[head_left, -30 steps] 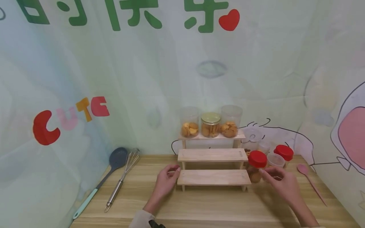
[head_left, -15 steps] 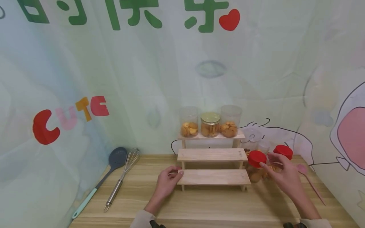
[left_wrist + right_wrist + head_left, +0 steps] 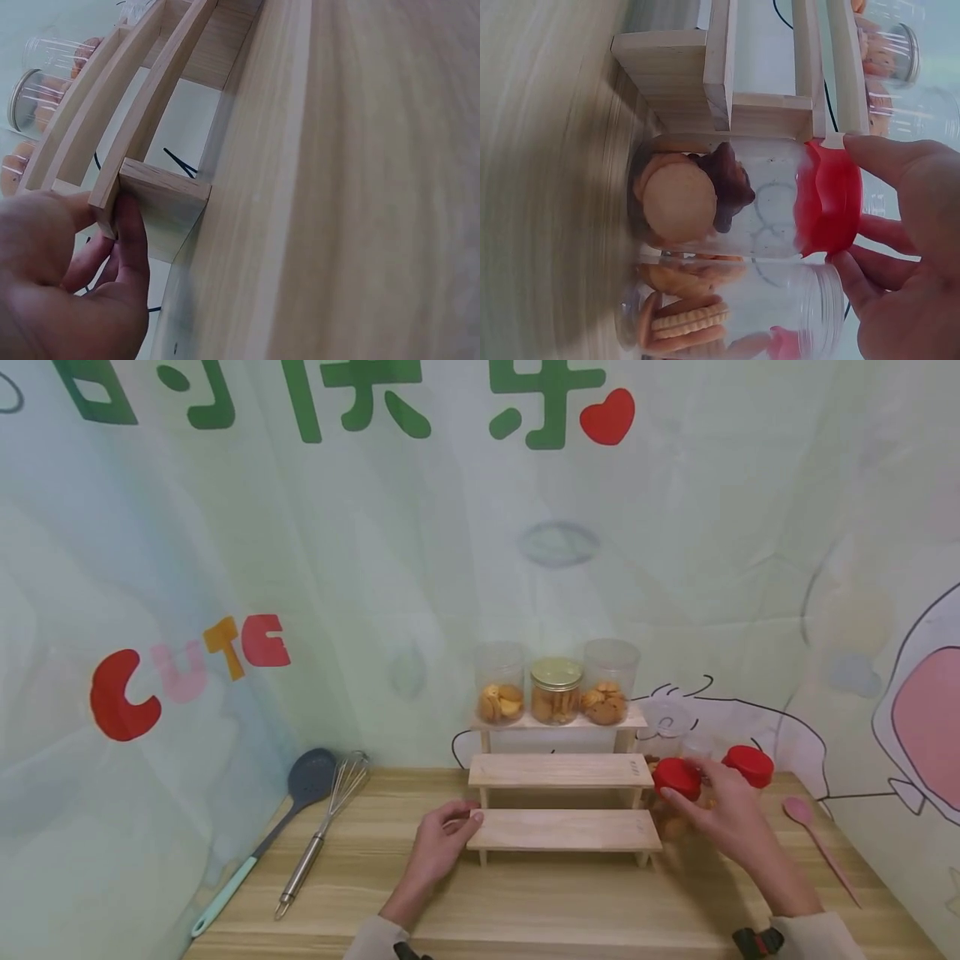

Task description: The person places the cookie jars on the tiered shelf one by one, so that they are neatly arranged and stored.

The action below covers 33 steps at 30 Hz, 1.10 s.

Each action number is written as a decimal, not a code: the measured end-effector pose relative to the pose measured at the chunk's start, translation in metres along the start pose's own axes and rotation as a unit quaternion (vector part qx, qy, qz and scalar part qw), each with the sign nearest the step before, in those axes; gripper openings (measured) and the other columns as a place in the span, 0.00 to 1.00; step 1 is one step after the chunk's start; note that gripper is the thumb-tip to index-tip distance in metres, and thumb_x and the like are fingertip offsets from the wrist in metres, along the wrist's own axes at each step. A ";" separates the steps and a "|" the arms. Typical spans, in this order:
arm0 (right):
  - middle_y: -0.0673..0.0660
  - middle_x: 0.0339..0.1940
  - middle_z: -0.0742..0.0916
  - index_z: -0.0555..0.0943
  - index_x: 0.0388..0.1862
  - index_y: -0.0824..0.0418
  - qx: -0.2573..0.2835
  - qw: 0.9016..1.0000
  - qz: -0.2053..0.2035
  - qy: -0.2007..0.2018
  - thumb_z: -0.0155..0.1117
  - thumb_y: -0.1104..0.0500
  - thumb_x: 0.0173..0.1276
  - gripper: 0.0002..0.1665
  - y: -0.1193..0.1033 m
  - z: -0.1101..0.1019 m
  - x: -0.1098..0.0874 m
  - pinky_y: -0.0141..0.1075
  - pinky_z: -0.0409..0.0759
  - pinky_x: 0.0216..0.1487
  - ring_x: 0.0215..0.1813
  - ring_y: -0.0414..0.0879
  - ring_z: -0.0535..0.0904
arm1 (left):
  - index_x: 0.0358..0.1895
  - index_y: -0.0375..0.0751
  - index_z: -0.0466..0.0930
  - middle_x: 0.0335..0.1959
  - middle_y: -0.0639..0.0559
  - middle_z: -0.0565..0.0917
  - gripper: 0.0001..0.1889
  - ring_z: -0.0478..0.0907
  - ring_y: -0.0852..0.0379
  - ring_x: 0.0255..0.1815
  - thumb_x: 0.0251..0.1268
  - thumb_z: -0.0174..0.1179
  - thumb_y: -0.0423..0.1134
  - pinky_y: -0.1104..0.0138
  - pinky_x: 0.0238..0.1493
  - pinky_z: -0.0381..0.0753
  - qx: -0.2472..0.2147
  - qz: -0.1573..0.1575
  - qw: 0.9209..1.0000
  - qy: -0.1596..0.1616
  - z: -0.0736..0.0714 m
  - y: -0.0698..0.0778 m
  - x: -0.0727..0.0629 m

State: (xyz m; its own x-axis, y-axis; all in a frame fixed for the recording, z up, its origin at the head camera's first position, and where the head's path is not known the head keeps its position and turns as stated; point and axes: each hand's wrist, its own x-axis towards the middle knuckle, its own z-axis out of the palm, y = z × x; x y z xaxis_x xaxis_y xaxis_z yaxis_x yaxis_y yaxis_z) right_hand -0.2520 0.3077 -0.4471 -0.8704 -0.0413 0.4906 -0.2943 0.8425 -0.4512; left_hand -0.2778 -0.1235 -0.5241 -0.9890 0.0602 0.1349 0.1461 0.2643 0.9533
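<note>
A three-tier wooden display stand (image 3: pixel 566 828) sits on the table. My left hand (image 3: pixel 437 843) pinches the left end of its lowest shelf, with the thumb above and fingers below in the left wrist view. My right hand (image 3: pixel 723 814) grips the red lid (image 3: pixel 831 199) of a clear cookie jar (image 3: pixel 769 214), which stands upright beside the stand's right end. Round cookies and a dark brown piece lie inside that jar. Close beside it is a clear-topped jar (image 3: pixel 787 300) of cookies, mostly hidden by my right hand in the head view.
On the top shelf stand two clear jars (image 3: pixel 500 681) and a gold-lidded jar (image 3: pixel 556 691), all with cookies. Another red-lidded jar (image 3: pixel 750 766) is at the back right. A pink spoon (image 3: pixel 821 847) lies at right; a whisk (image 3: pixel 315 843) and slotted turner (image 3: pixel 258 852) at left.
My right hand has moved left, from the near side of the red-lidded jar to around its lid. My left thumb has come onto the lowest shelf's end.
</note>
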 end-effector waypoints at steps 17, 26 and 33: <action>0.75 0.58 0.87 0.77 0.72 0.72 -0.005 0.999 0.035 0.026 0.85 0.54 0.63 0.44 -0.009 0.000 0.004 0.56 0.92 0.44 0.53 0.68 0.82 | 0.64 0.34 0.84 0.64 0.35 0.86 0.23 0.87 0.40 0.63 0.79 0.67 0.48 0.55 0.60 0.89 0.000 -0.016 1.000 -0.002 0.000 -0.001 0.001; 0.73 0.63 0.85 0.77 0.74 0.70 0.008 0.994 0.042 0.100 0.82 0.55 0.66 0.42 -0.024 -0.020 0.009 0.29 0.87 0.45 0.58 0.67 0.82 | 0.64 0.32 0.84 0.64 0.35 0.86 0.23 0.87 0.40 0.63 0.79 0.67 0.47 0.56 0.59 0.90 -0.012 -0.021 1.000 0.002 0.000 0.001 0.000; 0.72 0.63 0.85 0.78 0.73 0.67 0.022 0.991 0.021 0.134 0.84 0.55 0.64 0.42 -0.038 -0.033 0.017 0.13 0.66 0.40 0.57 0.64 0.79 | 0.66 0.31 0.83 0.64 0.34 0.85 0.24 0.87 0.40 0.63 0.79 0.67 0.47 0.57 0.59 0.90 -0.018 -0.026 1.000 -0.002 0.000 0.000 0.000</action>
State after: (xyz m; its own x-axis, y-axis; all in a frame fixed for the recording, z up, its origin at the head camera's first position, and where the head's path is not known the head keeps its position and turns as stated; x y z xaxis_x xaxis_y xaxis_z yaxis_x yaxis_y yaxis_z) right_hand -0.2424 0.2924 -0.3967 -0.7484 0.1415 0.6480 -0.2826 0.8158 -0.5046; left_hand -0.2781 -0.1235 -0.5245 -0.9952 0.0517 0.0836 0.0934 0.2332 0.9679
